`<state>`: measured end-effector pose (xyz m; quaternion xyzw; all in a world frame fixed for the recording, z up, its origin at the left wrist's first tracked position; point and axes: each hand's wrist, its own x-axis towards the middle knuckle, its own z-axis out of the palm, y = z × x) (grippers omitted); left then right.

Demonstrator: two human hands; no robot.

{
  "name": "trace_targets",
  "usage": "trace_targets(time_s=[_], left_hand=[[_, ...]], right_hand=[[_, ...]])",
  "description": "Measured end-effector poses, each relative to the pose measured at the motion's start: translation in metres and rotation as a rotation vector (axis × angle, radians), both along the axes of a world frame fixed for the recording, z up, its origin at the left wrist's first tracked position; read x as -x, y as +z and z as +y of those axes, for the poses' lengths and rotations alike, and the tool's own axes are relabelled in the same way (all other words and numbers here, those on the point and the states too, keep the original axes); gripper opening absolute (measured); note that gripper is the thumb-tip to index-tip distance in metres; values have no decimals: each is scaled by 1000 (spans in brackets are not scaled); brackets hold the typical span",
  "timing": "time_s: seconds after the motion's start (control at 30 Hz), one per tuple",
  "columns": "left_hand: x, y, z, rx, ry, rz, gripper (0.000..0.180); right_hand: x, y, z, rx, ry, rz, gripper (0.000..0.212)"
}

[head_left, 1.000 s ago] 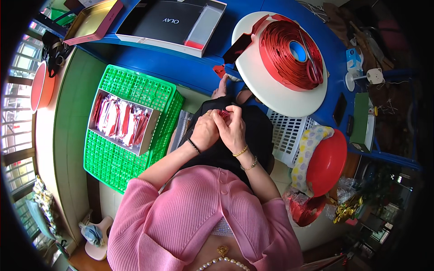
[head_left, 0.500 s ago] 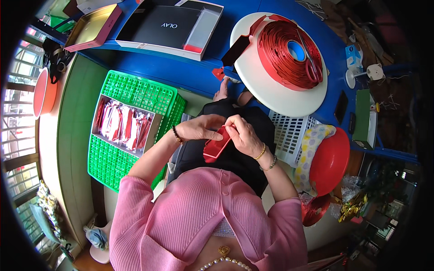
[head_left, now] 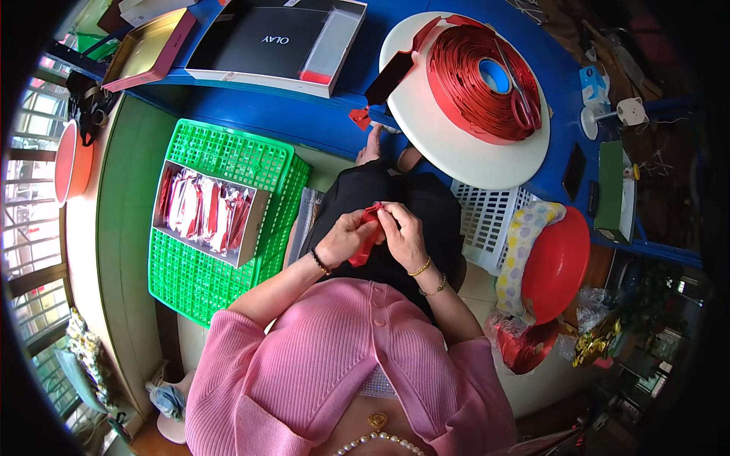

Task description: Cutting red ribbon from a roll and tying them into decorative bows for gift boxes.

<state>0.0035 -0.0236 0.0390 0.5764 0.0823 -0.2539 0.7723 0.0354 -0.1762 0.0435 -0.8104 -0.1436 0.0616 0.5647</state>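
Note:
Above my lap, both hands come together on a folded piece of red ribbon (head_left: 360, 257). My left hand (head_left: 339, 242) is closed around its body, covering much of it. My right hand (head_left: 403, 235) pinches the upper end with thumb and index finger, beside the left fingertips. Ahead to the right lies a large roll of red ribbon (head_left: 456, 83) with a blue core, on a white round board (head_left: 426, 144). Red-handled scissors (head_left: 523, 110) rest on the roll. The loose ribbon end (head_left: 391, 77) hangs over the board's left edge.
At left, a small box (head_left: 255, 220) of red and white wrapped pieces sits on a green basket (head_left: 220, 140). A black tray box (head_left: 262, 38) and a pink box (head_left: 152, 49) stand on the blue table (head_left: 243, 110). A white basket (head_left: 487, 220) and red basin (head_left: 559, 262) are at right.
My left hand has turned and closed over the ribbon, which showed flat between my hands before. My right hand has shifted slightly down and still pinches its upper end.

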Motion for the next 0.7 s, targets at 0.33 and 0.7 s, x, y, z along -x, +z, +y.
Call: trace_targets(time_s=[0.33,0.7], left_hand=[[22,-6,-5,31,31,26,17],[17,12,9,144,-136,131,18]], right_hand=[[1,13,0,406,151,-456,28],[-17,20,-4,438,524,-561,25]])
